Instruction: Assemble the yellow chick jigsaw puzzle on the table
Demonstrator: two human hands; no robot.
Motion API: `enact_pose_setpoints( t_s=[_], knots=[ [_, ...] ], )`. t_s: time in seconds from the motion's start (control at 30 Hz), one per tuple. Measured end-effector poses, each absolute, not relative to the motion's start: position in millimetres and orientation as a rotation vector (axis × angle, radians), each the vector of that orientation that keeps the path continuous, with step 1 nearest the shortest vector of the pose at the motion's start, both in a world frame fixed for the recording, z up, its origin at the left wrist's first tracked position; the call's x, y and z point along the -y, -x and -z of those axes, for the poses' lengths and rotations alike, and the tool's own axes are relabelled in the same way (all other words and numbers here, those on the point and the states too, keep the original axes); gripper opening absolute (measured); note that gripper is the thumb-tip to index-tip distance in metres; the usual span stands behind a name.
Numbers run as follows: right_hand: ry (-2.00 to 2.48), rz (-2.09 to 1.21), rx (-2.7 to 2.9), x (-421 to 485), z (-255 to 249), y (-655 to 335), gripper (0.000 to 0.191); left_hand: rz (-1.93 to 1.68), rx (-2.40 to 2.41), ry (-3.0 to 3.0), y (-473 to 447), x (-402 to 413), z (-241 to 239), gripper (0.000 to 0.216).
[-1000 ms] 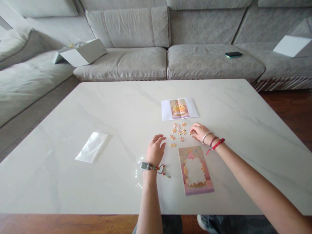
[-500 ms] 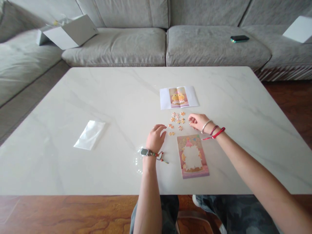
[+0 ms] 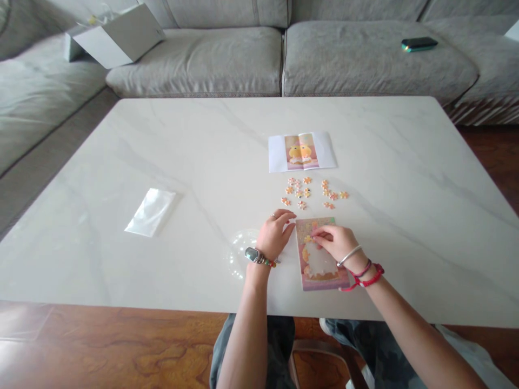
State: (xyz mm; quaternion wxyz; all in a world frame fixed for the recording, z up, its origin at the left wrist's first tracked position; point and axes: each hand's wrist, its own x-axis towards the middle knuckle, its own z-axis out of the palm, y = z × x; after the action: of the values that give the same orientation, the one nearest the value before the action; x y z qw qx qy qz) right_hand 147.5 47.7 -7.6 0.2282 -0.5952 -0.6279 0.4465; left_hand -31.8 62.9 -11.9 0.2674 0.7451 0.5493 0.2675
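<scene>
A jigsaw puzzle board with a printed border and a bare middle lies on the table before me. My right hand is over its upper part, thumb and fingers pinching a small yellowish puzzle piece at the top edge of the bare middle. By the board's upper left corner rests my left hand, fingers apart and holding nothing. Several loose puzzle pieces lie beyond the board, with another group of pieces to their right. Behind them is a creased picture sheet showing yellow figures.
The white marbled table carries a clear plastic bag at the left. A grey sofa runs behind it, with a white box and a dark phone on the seats.
My right hand has come from beside the loose pieces down over the board, with a puzzle piece pinched in it. My left hand has shifted right, towards the board. The camera view has shifted slightly.
</scene>
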Motion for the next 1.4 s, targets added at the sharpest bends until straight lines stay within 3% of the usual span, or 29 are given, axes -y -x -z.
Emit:
enact_pose_setpoints(
  t_s=[0.4,0.67,1.4],
  knots=[
    [1.585,-0.978,1.946,-49.5,9.4,-149.0,0.008,-0.613,-1.467,-2.096,23.8,-59.6,15.5,0.021],
    [1.583,-1.305,1.837,-45.9,13.8,-154.8,0.010,-0.596,-1.449,-2.213,24.3,-60.1,13.8,0.022],
    [1.566,-0.935,2.114,-44.0,12.4,-147.9,0.008,-0.464,-1.455,-2.252,25.5,-57.5,16.8,0.028]
  ],
)
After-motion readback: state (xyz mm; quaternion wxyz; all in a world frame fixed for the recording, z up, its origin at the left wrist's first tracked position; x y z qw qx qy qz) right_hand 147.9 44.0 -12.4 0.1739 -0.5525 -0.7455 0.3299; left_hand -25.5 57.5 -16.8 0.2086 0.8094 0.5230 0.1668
